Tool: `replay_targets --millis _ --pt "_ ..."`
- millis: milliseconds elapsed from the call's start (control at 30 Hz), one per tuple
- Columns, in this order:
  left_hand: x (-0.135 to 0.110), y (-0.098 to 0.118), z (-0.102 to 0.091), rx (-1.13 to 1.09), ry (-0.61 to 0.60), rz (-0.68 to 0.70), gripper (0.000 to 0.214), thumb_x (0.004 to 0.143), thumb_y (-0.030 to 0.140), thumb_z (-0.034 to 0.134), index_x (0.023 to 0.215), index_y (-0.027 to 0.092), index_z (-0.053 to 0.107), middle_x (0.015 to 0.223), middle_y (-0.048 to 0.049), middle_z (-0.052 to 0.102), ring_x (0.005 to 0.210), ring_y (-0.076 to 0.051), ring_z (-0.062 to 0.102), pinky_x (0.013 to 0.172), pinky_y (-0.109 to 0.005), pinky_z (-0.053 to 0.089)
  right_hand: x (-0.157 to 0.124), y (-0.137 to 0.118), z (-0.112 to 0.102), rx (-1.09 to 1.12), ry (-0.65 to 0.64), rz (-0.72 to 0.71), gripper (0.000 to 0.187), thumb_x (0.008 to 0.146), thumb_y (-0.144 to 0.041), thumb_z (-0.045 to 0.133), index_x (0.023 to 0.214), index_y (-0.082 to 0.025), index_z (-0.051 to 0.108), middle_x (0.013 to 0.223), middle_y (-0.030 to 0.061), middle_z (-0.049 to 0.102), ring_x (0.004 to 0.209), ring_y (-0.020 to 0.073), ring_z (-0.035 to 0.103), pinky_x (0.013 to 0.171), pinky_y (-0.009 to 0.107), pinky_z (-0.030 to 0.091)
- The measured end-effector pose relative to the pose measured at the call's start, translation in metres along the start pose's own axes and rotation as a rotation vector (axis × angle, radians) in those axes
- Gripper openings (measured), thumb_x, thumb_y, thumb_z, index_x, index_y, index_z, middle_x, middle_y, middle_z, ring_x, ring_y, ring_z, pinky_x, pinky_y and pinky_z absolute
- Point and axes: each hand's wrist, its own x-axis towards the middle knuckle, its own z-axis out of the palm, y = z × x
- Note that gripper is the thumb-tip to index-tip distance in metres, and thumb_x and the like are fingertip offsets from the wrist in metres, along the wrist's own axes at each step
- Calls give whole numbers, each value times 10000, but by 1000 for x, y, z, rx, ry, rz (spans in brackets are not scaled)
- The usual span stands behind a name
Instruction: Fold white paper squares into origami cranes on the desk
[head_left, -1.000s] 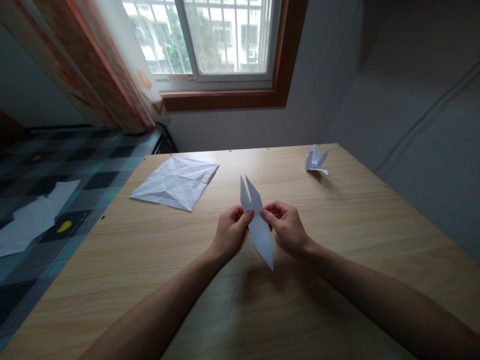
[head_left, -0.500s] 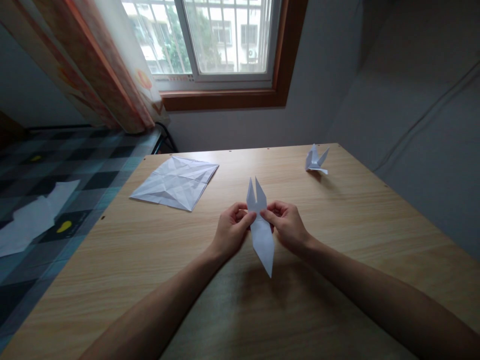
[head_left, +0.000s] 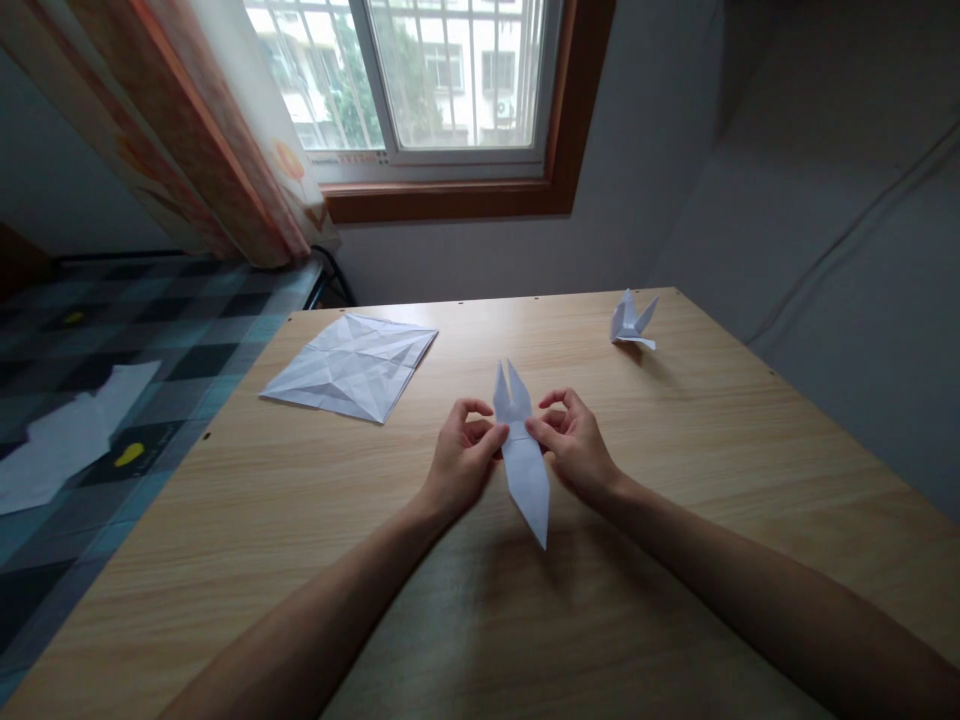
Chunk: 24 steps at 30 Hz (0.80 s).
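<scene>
A white folded paper piece (head_left: 525, 470) with two narrow points at its far end and one long point toward me is held just above the wooden table (head_left: 675, 470). My left hand (head_left: 465, 462) pinches its left side at the middle. My right hand (head_left: 571, 445) pinches the right side opposite. Both hands have thumb and fingers closed on the paper, with the index fingers curled up.
A creased, unfolded white paper square (head_left: 351, 365) lies at the table's far left. A finished white paper crane (head_left: 632, 321) stands at the far right corner. A bed with a checked cover (head_left: 90, 400) and white sheets (head_left: 67, 435) is on the left; a window is ahead.
The folded piece has turned from tilted left to nearly straight and moved slightly away from me. Both index fingers have lifted off it.
</scene>
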Motion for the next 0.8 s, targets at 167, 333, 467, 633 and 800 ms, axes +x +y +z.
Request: replay_targets --millis 167,333,467,633,800 --pt "0 1 1 66 9 86 252 759 288 682 790 202 448 566 87 524 482 -63 444 496 -177 331 -2 -6 -2 -37 -56 -10 160 720 -252 686 836 -211 584 712 -36 640 598 115 568 563 236 441" --pt "1 -3 -5 159 -9 109 165 767 256 613 911 177 616 660 36 545 567 -93 474 528 -212 353 -2 -3 -10 -11 -92 32 204 651 -163 601 838 -207 670 723 -16 656 657 131 568 612 243 430" --pt "4 -7 -11 137 -36 87 217 698 208 578 902 174 644 668 11 589 606 -127 519 556 -239 386 -2 -1 -13 -20 -105 30 235 635 -156 586 849 -205 670 689 -15 660 631 139 560 592 251 408" --pt "3 -9 -13 114 -67 64 241 664 185 591 902 177 632 633 19 598 578 -121 515 543 -228 372 -3 -2 -11 -18 -116 15 217 637 -166 616 847 -202 657 720 -9 662 620 136 549 584 256 400" --pt "0 -6 -8 104 -52 58 253 650 179 652 900 166 618 644 21 616 544 -99 497 523 -210 355 -4 -1 -13 -4 -126 10 214 647 -162 639 857 -195 666 736 -3 656 622 127 531 574 243 389"
